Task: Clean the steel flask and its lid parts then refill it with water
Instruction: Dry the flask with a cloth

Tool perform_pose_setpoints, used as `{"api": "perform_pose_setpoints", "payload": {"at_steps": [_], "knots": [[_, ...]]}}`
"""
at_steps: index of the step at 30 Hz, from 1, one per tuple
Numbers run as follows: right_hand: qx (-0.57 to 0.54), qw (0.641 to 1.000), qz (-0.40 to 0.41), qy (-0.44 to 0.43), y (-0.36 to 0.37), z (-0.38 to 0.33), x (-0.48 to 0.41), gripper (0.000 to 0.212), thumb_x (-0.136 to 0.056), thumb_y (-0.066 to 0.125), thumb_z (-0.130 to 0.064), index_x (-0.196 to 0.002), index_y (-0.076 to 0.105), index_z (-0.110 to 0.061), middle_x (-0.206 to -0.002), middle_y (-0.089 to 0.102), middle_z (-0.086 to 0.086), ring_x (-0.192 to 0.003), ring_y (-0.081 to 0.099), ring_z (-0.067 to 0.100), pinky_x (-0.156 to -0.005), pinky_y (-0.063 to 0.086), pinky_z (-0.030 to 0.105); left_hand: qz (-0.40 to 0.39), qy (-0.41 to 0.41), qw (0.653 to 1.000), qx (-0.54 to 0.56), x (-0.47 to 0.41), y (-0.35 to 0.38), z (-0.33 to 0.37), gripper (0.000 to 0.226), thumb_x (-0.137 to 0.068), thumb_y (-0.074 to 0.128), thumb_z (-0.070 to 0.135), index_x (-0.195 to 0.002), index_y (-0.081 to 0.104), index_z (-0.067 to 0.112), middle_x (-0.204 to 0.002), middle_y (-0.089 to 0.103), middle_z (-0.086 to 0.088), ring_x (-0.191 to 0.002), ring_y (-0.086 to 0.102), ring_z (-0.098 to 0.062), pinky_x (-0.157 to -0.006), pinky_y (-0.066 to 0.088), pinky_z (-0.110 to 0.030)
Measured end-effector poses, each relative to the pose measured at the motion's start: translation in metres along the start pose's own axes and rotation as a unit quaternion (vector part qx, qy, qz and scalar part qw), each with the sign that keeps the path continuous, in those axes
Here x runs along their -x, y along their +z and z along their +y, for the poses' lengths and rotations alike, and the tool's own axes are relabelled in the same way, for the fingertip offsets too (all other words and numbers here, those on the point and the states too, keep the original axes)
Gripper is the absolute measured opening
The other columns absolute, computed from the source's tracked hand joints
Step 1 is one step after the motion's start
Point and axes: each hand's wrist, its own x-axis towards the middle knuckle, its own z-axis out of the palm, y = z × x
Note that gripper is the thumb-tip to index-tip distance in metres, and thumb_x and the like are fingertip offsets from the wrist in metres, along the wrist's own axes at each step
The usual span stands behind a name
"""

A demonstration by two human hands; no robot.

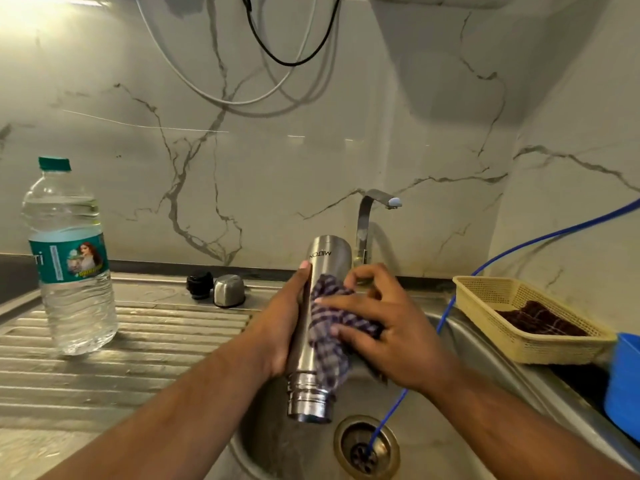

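The steel flask (327,258) is held upside down over the sink (467,344), its open threaded mouth pointing at the drain. My left hand (284,327) grips its left side. My right hand (384,327) presses a blue checked cloth (329,348) against the flask's body, fingers curled over the cloth. On the draining board behind stand the black inner stopper (200,284) and the steel cap (228,290), side by side.
A clear plastic water bottle (71,268) with a green cap stands on the ribbed draining board at left. A steel tap (367,230) rises behind the flask. A blue tube (446,306) runs into the drain (367,446). A beige basket (526,320) with a dark cloth and a blue container (623,382) sit at right.
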Motion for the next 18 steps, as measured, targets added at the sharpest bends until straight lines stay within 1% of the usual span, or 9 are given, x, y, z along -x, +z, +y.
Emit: {"api": "perform_pose_setpoints", "payload": {"at_steps": [1,4,5,9,11,13,15,17,18], "knots": [[0.016,0.999,-0.038,-0.027,0.001,-0.007,0.0,0.038,-0.091,0.064,-0.051,-0.128,0.062,-0.051,-0.138,0.031,-0.024,-0.119,0.042,-0.009,-0.092,0.045,0.012,0.003,0.0,1.0,0.001,-0.001,-0.002,0.001,0.077,-0.091,0.052,0.069,-0.122,0.07,0.0,-0.105,0.073,-0.025,-0.087,0.072,-0.037,-0.085,0.057,-0.045],[0.07,0.975,-0.158,-0.143,0.009,-0.022,0.003,0.038,-0.094,0.063,-0.054,-0.132,0.059,-0.049,-0.143,0.034,-0.015,-0.128,0.038,-0.002,-0.097,0.047,0.024,0.052,0.009,0.999,-0.003,-0.004,-0.01,0.007,0.08,-0.088,0.058,0.066,-0.129,0.06,-0.002,-0.09,0.073,-0.026,-0.082,0.073,-0.037,-0.078,0.056,-0.044],[0.078,0.972,-0.161,-0.153,0.01,-0.021,0.002,0.039,-0.094,0.063,-0.055,-0.132,0.059,-0.049,-0.143,0.034,-0.014,-0.126,0.038,-0.003,-0.095,0.047,0.023,0.059,0.006,0.998,-0.001,-0.004,-0.011,0.007,0.08,-0.088,0.058,0.066,-0.13,0.059,-0.002,-0.089,0.073,-0.026,-0.081,0.073,-0.037,-0.077,0.056,-0.044],[0.069,0.995,-0.057,-0.047,0.005,-0.014,-0.001,0.039,-0.091,0.061,-0.059,-0.129,0.06,-0.053,-0.137,0.031,-0.019,-0.106,0.037,-0.016,-0.084,0.033,0.007,0.032,0.004,0.999,-0.014,0.0,-0.008,0.005,0.076,-0.092,0.051,0.068,-0.126,0.062,0.0,-0.096,0.073,-0.025,-0.085,0.072,-0.037,-0.082,0.058,-0.044],[0.086,0.991,-0.077,-0.074,0.009,-0.019,0.002,0.039,-0.092,0.061,-0.06,-0.13,0.06,-0.051,-0.14,0.032,-0.017,-0.112,0.037,-0.014,-0.088,0.036,0.01,0.037,0.006,0.999,-0.013,0.0,-0.005,0.007,0.074,-0.092,0.053,0.065,-0.123,0.062,-0.002,-0.094,0.073,-0.026,-0.084,0.072,-0.036,-0.082,0.057,-0.044],[0.097,0.981,-0.118,-0.122,0.016,-0.03,0.003,0.039,-0.093,0.059,-0.062,-0.13,0.059,-0.051,-0.142,0.034,-0.015,-0.124,0.037,-0.005,-0.091,0.047,0.022,0.069,0.01,0.998,-0.007,-0.002,-0.003,0.011,0.07,-0.094,0.054,0.06,-0.124,0.059,-0.004,-0.083,0.072,-0.024,-0.08,0.07,-0.035,-0.074,0.053,-0.042],[0.102,0.973,-0.146,-0.149,0.019,-0.033,0.001,0.039,-0.094,0.057,-0.063,-0.131,0.057,-0.052,-0.144,0.034,-0.016,-0.13,0.036,-0.001,-0.092,0.05,0.028,0.093,0.009,0.995,-0.019,-0.005,-0.005,0.014,0.068,-0.095,0.053,0.057,-0.128,0.056,-0.003,-0.077,0.071,-0.023,-0.08,0.067,-0.035,-0.07,0.051,-0.041],[0.089,0.976,-0.146,-0.134,0.016,-0.024,-0.001,0.041,-0.093,0.057,-0.063,-0.133,0.054,-0.055,-0.145,0.031,-0.018,-0.126,0.036,-0.006,-0.094,0.046,0.022,0.08,-0.02,0.996,-0.02,-0.003,-0.011,0.014,0.073,-0.092,0.057,0.061,-0.126,0.06,-0.003,-0.084,0.073,-0.025,-0.083,0.069,-0.037,-0.077,0.054,-0.043],[0.071,0.983,-0.133,-0.102,0.013,-0.018,-0.002,0.042,-0.091,0.058,-0.064,-0.133,0.052,-0.057,-0.145,0.028,-0.021,-0.119,0.037,-0.01,-0.093,0.043,0.019,0.059,-0.034,0.997,-0.025,-0.004,-0.016,0.012,0.077,-0.089,0.059,0.065,-0.124,0.064,-0.003,-0.092,0.073,-0.026,-0.086,0.07,-0.038,-0.083,0.055,-0.044]]}}
